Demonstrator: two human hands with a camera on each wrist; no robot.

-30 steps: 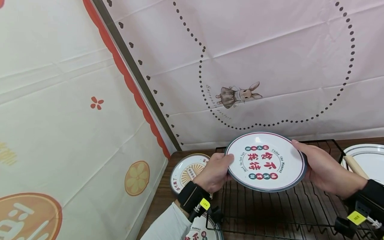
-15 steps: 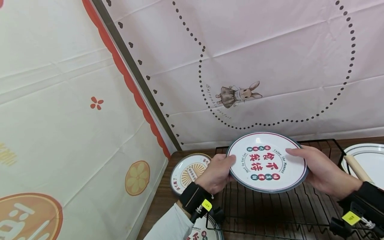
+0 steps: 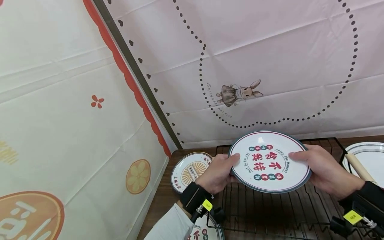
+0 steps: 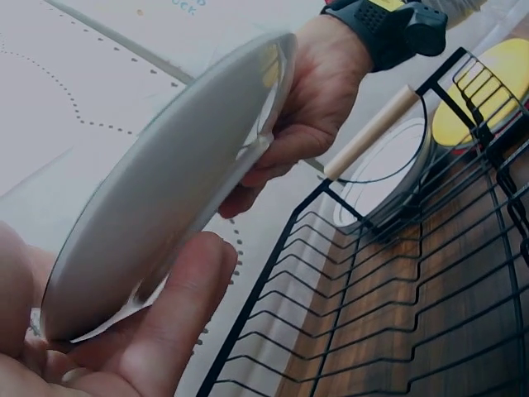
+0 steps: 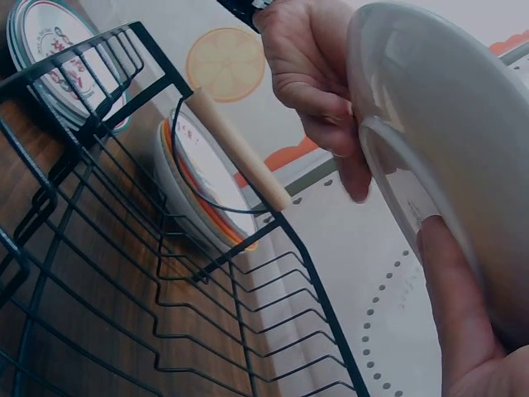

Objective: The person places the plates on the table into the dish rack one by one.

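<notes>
A white plate (image 3: pixel 269 161) with red characters and a dark rim is held in the air between both hands, above the far part of a black wire rack (image 3: pixel 270 213). Its left edge is gripped by the left hand (image 3: pixel 218 172), with the thumb laid on the printed face and the fingers curled beneath. Its right edge is gripped by the right hand (image 3: pixel 325 171) in the same way, the thumb lying on top near the rim. The hands are kept apart by the width of the plate. In the left wrist view the plate (image 4: pixel 165 190) is seen from below, tilted, with the right hand (image 4: pixel 314 91) closed on its far edge. In the right wrist view the pale underside of the plate (image 5: pixel 438 157) is seen with the left hand (image 5: pixel 318 74) clamped on it.

The rack rests on a brown wooden table (image 3: pixel 162 203). A second plate (image 3: pixel 190 170) with an orange sunburst lies flat on the table just left of the rack. A third plate (image 3: pixel 370 160) lies to the right of the rack, partly crossed by the rack's wooden handle (image 3: pixel 360 168). Another printed plate (image 3: pixel 204 231) is cut off at the near edge. The walls behind are covered by a cloth (image 3: pixel 270 60) printed with a rabbit and dotted ring.
</notes>
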